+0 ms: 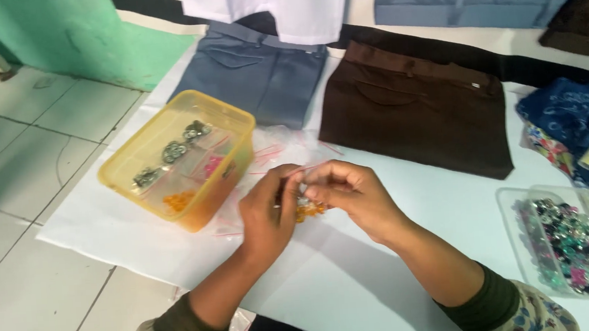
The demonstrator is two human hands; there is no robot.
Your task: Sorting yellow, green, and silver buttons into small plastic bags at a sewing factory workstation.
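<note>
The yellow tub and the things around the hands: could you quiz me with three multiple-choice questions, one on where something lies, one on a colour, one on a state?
1. Where is the yellow tub relative to the person's hands?
A. to their left
B. to their right
C. beneath them

2. What colour are the folded trousers just beyond the hands?
A. white
B. brown
C. red

3. How is the clear tray of mixed beads?
A. lidded
B. overturned
C. open, beads inside

Answers: 1 A, the tub lies left of the left hand and the right hand. 2 B, the cloth is dark brown. 3 C, the beads lie uncovered in it.
</note>
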